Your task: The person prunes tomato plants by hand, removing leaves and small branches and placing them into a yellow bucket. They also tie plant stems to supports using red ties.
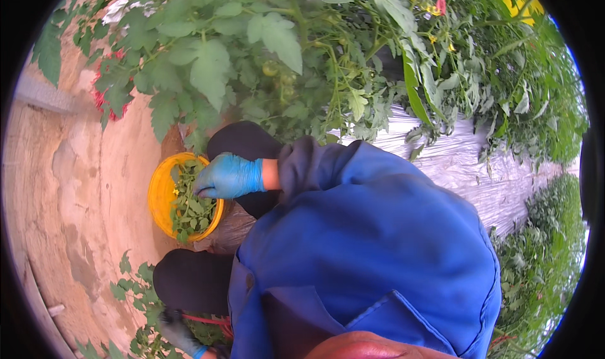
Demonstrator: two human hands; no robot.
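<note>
My right hand, in a blue disposable glove, hangs over a yellow bucket. Its fingers are bent down at the cut tomato leaves and shoots inside, some with small yellow flowers; whether it holds any is hidden. The bucket stands between my dark-trousered knees. Low at the bottom left, my left hand wears a dirty, darkened glove and sits among the leaves of a tomato plant. A thin red strip or handle runs beside it. I cannot make out what this blurred hand grips.
Tomato plants with green fruit crowd the top, reaching over my right knee. Silvery plastic mulch runs rightward towards more plants. A bare earthen surface lies to the left. Red twine hangs near the upper left.
</note>
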